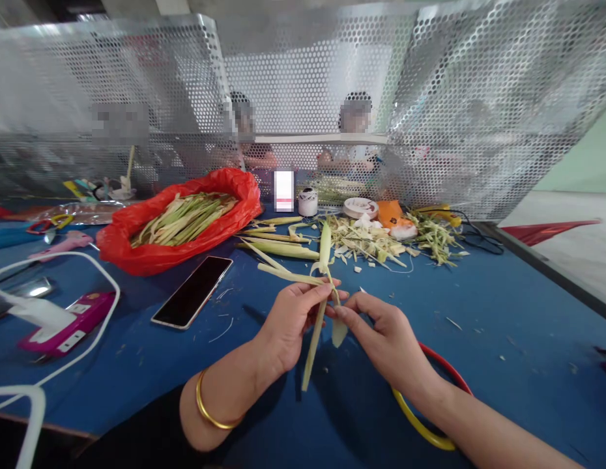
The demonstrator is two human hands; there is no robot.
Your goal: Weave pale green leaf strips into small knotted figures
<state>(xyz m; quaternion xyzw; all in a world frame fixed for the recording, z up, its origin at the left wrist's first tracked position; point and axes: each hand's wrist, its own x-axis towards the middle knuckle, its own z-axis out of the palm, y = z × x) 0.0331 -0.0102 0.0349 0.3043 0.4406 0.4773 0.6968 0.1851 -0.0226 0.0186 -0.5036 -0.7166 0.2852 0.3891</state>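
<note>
left hand grip pinched shut on pale green leaf strip, held above blue tabletop | right hand fingertips pinch strip's folded part, apparently closed | phone lies left, red bag beyond

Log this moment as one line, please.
left hand: pinching leaf strips | right hand: pinching leaf strips | nearby: phone, red bag | surface: blue table

Left of your grip on the pale green leaf strip lies the black flat phone; behind that phone, the red plastic bag.
</note>
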